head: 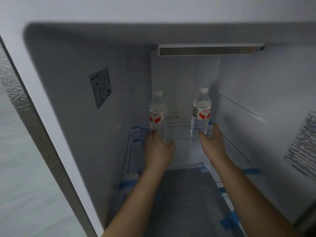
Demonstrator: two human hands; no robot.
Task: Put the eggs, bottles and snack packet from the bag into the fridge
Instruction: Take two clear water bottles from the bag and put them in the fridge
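Both my arms reach deep into the open fridge (71, 93). My left hand (157, 147) grips the base of a clear water bottle (158, 113) with a white cap and a red-and-white label, held upright near the back left of the glass shelf (181, 149). My right hand (212, 139) holds a second, matching water bottle (201, 110) upright near the back right of the same shelf. Whether the bottles' bottoms rest on the shelf is hidden by my hands. No eggs, snack packet or bag are in view.
A light bar (210, 50) runs across the fridge's ceiling at the back. Printed stickers are on the left wall (100, 88) and right wall (304, 147). Blue tape strips (128, 184) hold the shelf edges. A darker shelf (186, 199) lies below, nearer to me.
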